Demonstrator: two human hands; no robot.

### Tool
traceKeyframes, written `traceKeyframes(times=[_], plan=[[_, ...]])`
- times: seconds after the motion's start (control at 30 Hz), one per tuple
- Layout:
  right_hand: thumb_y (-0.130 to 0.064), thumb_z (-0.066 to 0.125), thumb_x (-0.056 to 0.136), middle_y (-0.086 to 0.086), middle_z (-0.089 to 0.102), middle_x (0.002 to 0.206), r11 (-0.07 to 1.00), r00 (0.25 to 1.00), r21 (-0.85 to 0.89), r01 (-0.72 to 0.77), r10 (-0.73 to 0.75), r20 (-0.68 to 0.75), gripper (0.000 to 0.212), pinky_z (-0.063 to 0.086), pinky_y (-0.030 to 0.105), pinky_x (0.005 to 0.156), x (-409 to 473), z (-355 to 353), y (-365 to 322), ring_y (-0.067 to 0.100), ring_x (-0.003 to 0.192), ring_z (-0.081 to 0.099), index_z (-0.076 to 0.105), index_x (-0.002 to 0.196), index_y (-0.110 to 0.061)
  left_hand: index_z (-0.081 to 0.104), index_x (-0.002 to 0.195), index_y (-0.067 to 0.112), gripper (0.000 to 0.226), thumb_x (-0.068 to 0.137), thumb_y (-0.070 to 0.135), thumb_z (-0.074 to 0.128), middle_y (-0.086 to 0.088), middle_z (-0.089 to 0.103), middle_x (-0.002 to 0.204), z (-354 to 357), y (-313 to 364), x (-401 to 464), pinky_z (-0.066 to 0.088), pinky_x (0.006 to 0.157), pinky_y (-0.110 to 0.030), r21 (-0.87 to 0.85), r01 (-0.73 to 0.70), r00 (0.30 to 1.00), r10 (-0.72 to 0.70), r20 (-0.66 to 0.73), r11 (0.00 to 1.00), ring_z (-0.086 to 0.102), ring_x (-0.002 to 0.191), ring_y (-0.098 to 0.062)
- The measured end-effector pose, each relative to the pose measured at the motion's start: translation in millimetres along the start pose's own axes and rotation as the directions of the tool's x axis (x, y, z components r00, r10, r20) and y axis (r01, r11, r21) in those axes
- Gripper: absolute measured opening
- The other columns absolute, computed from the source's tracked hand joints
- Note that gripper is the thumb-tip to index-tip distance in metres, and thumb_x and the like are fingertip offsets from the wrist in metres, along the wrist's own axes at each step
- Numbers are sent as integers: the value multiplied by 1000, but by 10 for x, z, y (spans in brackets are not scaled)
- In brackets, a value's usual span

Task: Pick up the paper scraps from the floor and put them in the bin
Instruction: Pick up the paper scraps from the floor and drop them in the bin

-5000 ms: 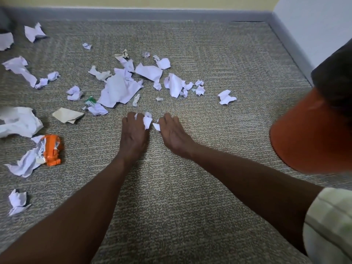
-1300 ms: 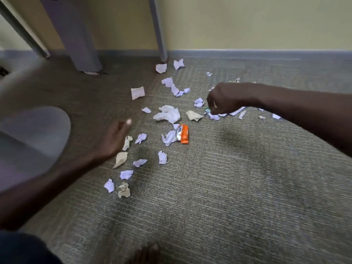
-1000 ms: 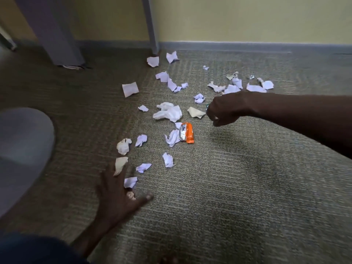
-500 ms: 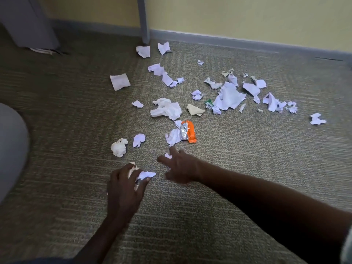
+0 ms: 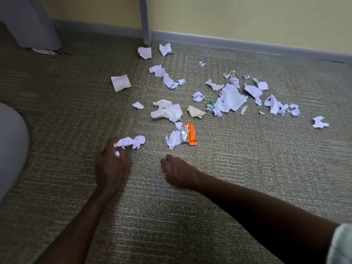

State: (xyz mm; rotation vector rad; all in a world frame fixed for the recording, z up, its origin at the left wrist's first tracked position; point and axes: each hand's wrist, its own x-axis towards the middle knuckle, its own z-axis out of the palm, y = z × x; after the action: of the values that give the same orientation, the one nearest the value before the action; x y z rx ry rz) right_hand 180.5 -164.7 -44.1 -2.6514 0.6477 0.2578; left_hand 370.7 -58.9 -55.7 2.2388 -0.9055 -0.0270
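head view: left fingers (image 5: 114, 147) grip crumpled scraps (image 5: 131, 142); right fingers (image 5: 167, 164) curled, contents unclear.

The carpeted floor (image 5: 247, 178) is grey-green with fine pale horizontal streaks. Most crumpled paper scraps (image 5: 231, 98) are white with a faint lilac tint; one folded scrap (image 5: 196, 111) is beige. A crinkled foil wrapper (image 5: 188, 133) is bright orange outside and silver inside, and a tiny scrap (image 5: 209, 104) shows green. The wall (image 5: 247, 18) is pale yellow, with a grey-blue skirting board (image 5: 247, 45). A sleeve (image 5: 342, 244) at the lower right is pale green with faint checks
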Motion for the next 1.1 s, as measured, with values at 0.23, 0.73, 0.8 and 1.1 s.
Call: traceKeyframes(times=[0.23, 0.73, 0.8, 1.1], plan=[[-6, 39, 87, 29, 52, 97, 1000, 994, -31, 2, 2, 107, 26, 43, 47, 64, -35, 36, 30, 43, 73, 57, 54, 105, 5, 62, 103, 16, 44, 88, 57, 60, -15, 71, 88, 102, -2, 169, 54, 70, -41, 198, -4, 989, -25, 146, 980, 68, 82, -36], [-5, 57, 95, 12, 64, 92, 129, 864, 939, -318, 446, 231, 11, 51, 31, 64, -58, -831, -248, 29, 86, 65, 58, 84, -1, 70, 71, 8, 29, 82, 35, 68, -11, 62, 63, -217, 921, 7, 37, 48, -25, -415, 515, 853, -399, 338, 750, 46, 49, -18], [-5, 45, 96, 7, 61, 79, -236, 834, 950, -205, 465, 296, 21, 48, 28, 59, -52, -1033, -308, 20, 69, 60, 56, 79, -8, 64, 68, 12, 23, 85, 27, 66, -9, 51, 58, -274, 1304, 2, 26, 40, -15, -537, 601, 795, -374, 478, 591, 34, 38, -13], [-39, 57, 87, 5, 64, 74, -444, 803, 879, 174, 580, 134, 24, 45, 24, 52, -60, -1692, -236, 18, 58, 60, 65, 93, -16, 66, 65, 21, 21, 77, 37, 60, -2, 63, 66, -374, 2538, 124, 44, 53, -25, -691, 553, 832, -263, 489, 465, 58, 55, -16]])
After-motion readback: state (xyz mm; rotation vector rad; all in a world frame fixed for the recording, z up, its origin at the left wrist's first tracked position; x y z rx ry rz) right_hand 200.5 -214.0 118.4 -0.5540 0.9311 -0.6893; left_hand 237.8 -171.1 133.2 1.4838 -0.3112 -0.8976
